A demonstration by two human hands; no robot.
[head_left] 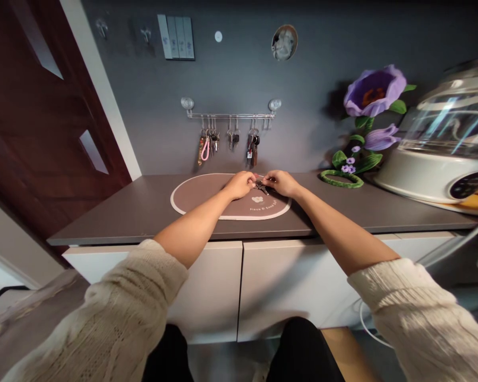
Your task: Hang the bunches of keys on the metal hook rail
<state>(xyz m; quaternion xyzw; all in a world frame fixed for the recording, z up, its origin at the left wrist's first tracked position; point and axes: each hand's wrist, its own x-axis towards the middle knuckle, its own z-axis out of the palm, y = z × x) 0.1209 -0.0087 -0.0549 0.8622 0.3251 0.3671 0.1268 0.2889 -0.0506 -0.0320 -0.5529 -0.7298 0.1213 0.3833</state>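
Left hand and right hand sit close together over the mat on the bench, a small key bunch between their fingertips. The right pinches it; whether the left grips too, I cannot tell. A shallow pinch on slim metal could let it slip, and uneven pulling could jerk it free.

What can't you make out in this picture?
Head view: the keys are too small to count, partly hidden by the left hand and right hand.
Head view: lettering on the mat, too small to read fully.
Head view: marks on the white strips, too small.
Head view: the appliance, cut off by the right edge.
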